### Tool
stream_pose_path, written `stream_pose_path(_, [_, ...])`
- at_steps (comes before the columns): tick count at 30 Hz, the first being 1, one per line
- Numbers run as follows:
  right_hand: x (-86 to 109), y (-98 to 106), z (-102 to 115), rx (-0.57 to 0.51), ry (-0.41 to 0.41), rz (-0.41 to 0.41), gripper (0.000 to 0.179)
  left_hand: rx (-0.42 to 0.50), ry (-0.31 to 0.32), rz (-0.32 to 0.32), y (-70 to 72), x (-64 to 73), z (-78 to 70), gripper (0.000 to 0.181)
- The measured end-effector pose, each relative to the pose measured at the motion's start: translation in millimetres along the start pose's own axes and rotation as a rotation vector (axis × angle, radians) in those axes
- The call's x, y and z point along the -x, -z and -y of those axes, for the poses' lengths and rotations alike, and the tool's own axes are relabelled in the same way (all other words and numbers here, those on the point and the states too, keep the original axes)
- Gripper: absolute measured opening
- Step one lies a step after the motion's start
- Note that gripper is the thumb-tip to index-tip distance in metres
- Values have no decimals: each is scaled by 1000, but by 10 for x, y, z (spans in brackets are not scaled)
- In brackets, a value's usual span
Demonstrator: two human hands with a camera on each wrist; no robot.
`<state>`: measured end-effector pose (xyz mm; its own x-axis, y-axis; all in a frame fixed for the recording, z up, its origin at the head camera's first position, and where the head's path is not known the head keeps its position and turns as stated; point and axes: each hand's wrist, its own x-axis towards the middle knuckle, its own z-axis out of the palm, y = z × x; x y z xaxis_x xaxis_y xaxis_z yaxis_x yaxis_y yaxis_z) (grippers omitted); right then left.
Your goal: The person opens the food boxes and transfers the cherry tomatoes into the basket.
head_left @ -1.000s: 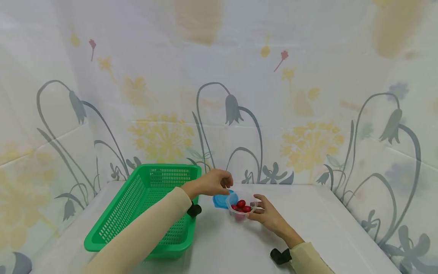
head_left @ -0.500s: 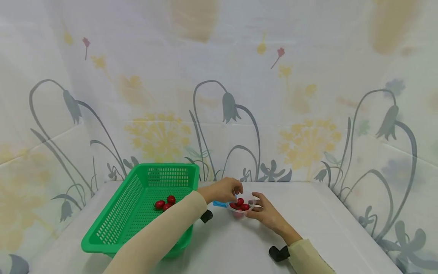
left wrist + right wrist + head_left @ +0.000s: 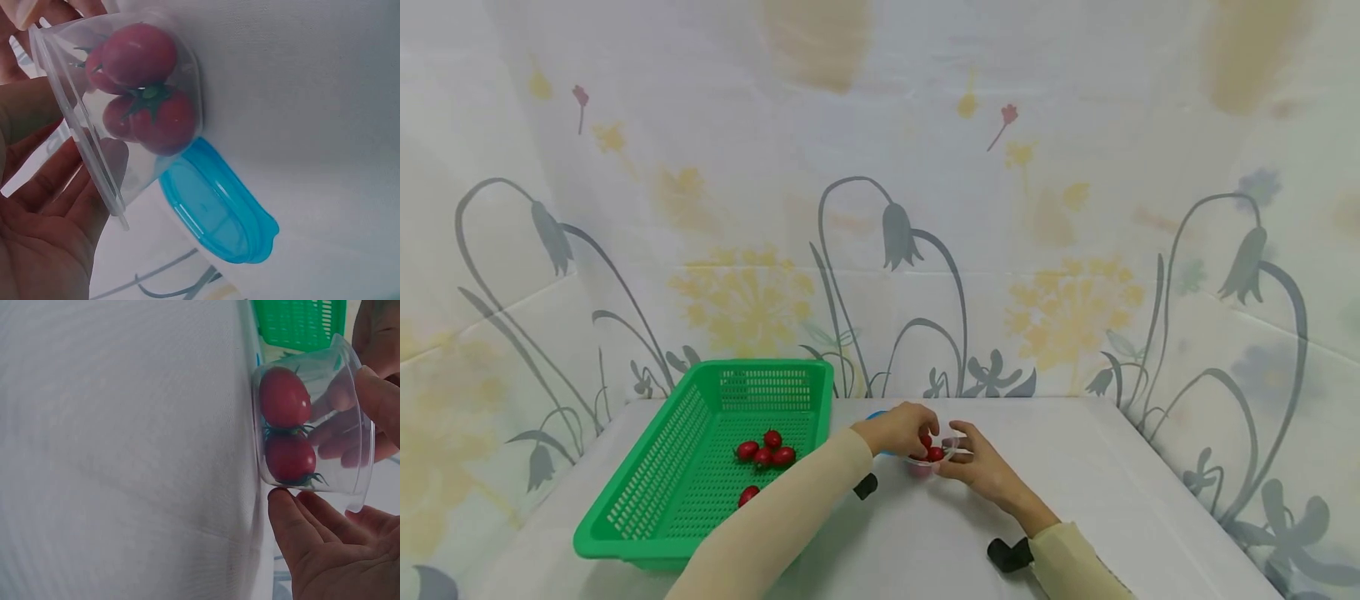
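A clear plastic container [image 3: 334,469] stands upright on the table with several cherry tomatoes [image 3: 140,56] inside. My left hand [image 3: 897,429] reaches down into it from above. In the left wrist view its fingertips are inside the rim near the tomatoes, with no tomato plainly held. My right hand [image 3: 988,475] holds the container from the right, thumb on the near side and fingers on the far side. A blue lid [image 3: 215,203] lies on the table beside the container, mostly hidden by my left hand in the head view.
A green plastic basket [image 3: 677,483] stands on the left, with several loose cherry tomatoes [image 3: 763,457] on its bottom. My left forearm crosses its right side and hides part of it. Behind the white table [image 3: 1120,483] hangs a flower-patterned sheet [image 3: 1075,150].
My left hand has moved right and down, from above the blue lid into the container. The shifting left arm has uncovered tomatoes in the basket. My right hand stays on the container.
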<state>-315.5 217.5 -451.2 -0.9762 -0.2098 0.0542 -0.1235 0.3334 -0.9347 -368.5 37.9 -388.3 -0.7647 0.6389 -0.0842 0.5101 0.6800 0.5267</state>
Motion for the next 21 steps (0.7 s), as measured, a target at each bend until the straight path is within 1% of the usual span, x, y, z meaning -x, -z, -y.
stream_pose_path(4, [-6, -6, 6, 5, 7, 0, 86, -17, 21, 1, -5, 5, -1, 34])
stream_pose_path(9, [-14, -7, 17, 3, 4, 5, 86, -55, 20, 15, -12, -10, -8, 36])
stream_pose_path(13, [-7, -3, 13, -5, 5, 7, 86, -55, 15, 20, -30, -26, -10, 35])
stream_pose_path(18, [4, -5, 14, -13, 9, 8, 86, -78, -13, 24, -57, -52, 7, 27])
stream_pose_path(21, [2, -9, 12, -17, 4, 7, 87, -86, -38, 25, -81, -69, 15, 27])
